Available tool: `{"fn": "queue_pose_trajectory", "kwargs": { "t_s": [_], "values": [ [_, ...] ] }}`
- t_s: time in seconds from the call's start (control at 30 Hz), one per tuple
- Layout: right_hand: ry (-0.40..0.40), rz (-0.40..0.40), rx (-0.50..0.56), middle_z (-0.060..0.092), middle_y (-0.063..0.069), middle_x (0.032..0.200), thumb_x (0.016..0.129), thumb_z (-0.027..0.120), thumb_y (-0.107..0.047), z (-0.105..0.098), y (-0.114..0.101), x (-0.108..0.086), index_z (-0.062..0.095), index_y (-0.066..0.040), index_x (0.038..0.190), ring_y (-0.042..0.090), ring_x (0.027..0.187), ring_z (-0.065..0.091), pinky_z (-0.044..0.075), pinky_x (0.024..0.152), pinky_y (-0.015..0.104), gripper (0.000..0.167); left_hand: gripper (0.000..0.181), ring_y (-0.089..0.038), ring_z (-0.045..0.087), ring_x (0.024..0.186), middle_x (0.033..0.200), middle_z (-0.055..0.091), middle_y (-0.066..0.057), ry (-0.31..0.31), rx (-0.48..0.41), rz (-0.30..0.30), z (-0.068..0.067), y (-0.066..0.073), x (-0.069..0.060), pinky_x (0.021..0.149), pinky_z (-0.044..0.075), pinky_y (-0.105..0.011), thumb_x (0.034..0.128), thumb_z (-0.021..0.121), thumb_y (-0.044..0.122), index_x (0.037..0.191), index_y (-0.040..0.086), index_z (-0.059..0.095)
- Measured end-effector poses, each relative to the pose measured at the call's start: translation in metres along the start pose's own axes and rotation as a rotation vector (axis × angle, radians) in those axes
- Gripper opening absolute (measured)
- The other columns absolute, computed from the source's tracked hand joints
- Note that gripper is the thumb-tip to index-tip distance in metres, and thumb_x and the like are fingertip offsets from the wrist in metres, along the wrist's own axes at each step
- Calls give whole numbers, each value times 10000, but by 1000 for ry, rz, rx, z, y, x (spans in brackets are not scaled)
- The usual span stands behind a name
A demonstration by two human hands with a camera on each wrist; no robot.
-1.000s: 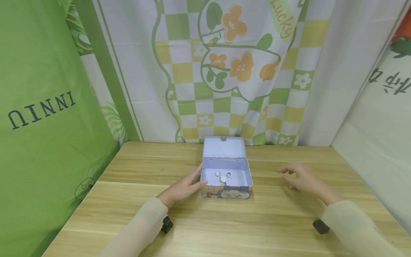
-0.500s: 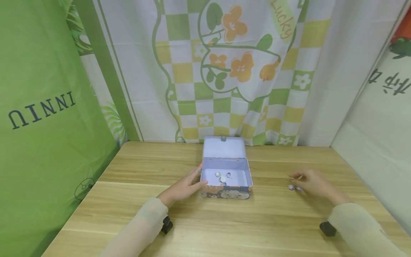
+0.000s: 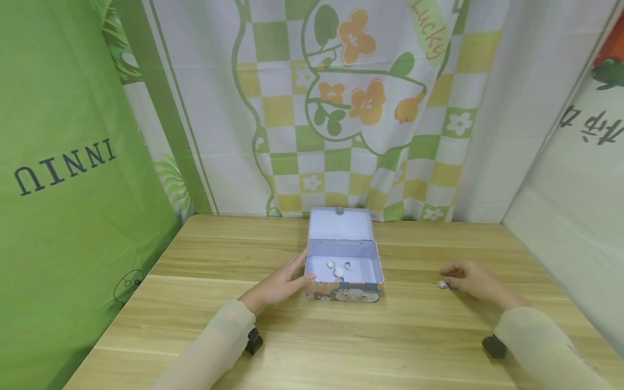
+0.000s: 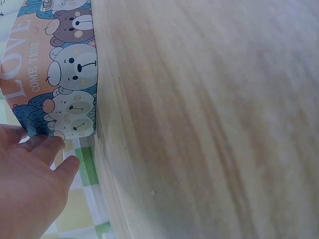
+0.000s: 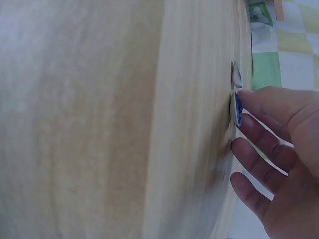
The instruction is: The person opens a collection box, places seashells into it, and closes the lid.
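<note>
An open tin box (image 3: 343, 292) with a bear pattern stands on the table, its lid (image 3: 340, 223) tilted back. Three small pale pieces (image 3: 338, 272) lie inside. The left hand (image 3: 278, 281) rests its fairly straight fingers along the box's left side, the thumb at the front corner; the left wrist view shows those fingertips against the patterned box (image 4: 72, 64). To the right of the box, the right hand (image 3: 475, 281) pinches a small blue-and-white piece (image 5: 236, 108) at the tabletop between thumb and forefinger. Beside it lies another small piece (image 5: 237, 74), also seen as a whitish piece (image 3: 442, 284).
The wooden table (image 3: 195, 254) spreads around the box. A patterned curtain (image 3: 341, 162) hangs behind its far edge, a green cloth (image 3: 73, 227) on the left and a white cloth (image 3: 575, 206) on the right. Dark wrist devices (image 3: 494, 346) sit below both sleeves.
The right hand has moved right and slightly down to the loose pieces and now has its thumb and forefinger on one. The left hand and box stay put.
</note>
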State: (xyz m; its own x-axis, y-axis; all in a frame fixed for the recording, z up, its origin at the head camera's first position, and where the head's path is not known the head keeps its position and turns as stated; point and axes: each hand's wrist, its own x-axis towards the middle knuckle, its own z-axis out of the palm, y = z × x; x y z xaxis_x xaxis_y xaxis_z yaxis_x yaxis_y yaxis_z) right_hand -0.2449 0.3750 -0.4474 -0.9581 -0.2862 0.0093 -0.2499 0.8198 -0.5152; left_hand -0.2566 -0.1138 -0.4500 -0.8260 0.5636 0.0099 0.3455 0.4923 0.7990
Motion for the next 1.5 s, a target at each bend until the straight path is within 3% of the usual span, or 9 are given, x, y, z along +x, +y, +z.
{"fn": "queue_pose_trajectory", "kwargs": {
  "t_s": [0.4,0.67,0.8,0.9,1.07,1.13,1.33,1.4,1.5],
  "values": [
    [5,4,-21,713,171,1086,945,698,-185,0,0,-1,710,-9,1145,344,962,653,544,790,536,266,846,-276,51,1520,1681,28,-42,-4,-5,0,-1,1,0,1199,109,-520,1015,460,580,1626,207,8],
    [-11,13,-3,704,185,1101,964,682,-208,-1,0,-2,699,-7,1165,328,948,656,557,745,483,285,789,-238,46,1514,1680,27,-35,-5,-16,-15,0,2,-1,1197,113,-532,1045,475,487,1626,231,7],
    [-9,6,-1,701,186,1106,976,667,-214,-1,-4,-2,696,-12,1172,342,960,658,554,776,531,283,802,-235,46,1513,1681,26,-37,-4,-21,-18,-1,3,-1,1197,114,-526,1039,475,507,1626,224,8],
    [4,-18,-7,713,165,1075,977,666,-209,-2,-9,-1,700,-8,1167,320,942,666,547,796,554,279,832,-246,47,1514,1680,26,-43,-4,-25,-16,-1,3,-1,1197,114,-533,1023,472,551,1626,213,9],
    [-8,-18,45,726,73,937,990,653,-219,-5,-23,2,671,36,1210,192,749,657,568,676,376,337,836,-242,44,1514,1680,24,-43,-8,-28,-19,0,2,-1,1197,114,-535,1021,471,559,1626,222,5],
    [-5,-19,34,719,78,977,993,651,-242,-6,-29,4,672,22,1228,200,782,650,558,649,347,354,834,-239,46,1513,1681,26,-38,-8,-25,-24,0,2,-1,1196,118,-534,1019,469,566,1626,234,3],
    [-1,-30,46,608,281,1205,1007,614,-197,-10,-50,8,665,2,1250,252,700,653,575,582,399,318,835,-259,51,1514,1681,26,-43,-10,-24,-24,0,3,-1,1190,124,-561,1019,467,568,1627,233,4],
    [16,-55,32,613,268,1209,1010,610,-190,-10,-56,11,673,-6,1239,251,704,659,582,616,425,301,823,-258,49,1514,1681,23,-44,-11,-27,-22,0,3,-1,1190,122,-562,1026,470,547,1627,231,4],
    [63,-118,-39,661,182,1196,997,643,-210,-11,-66,15,710,-44,1191,293,877,663,572,733,498,265,815,-254,47,1514,1681,19,-45,-14,-25,-18,0,2,-1,1192,124,-554,1033,468,531,1627,225,1]
  ]
}}
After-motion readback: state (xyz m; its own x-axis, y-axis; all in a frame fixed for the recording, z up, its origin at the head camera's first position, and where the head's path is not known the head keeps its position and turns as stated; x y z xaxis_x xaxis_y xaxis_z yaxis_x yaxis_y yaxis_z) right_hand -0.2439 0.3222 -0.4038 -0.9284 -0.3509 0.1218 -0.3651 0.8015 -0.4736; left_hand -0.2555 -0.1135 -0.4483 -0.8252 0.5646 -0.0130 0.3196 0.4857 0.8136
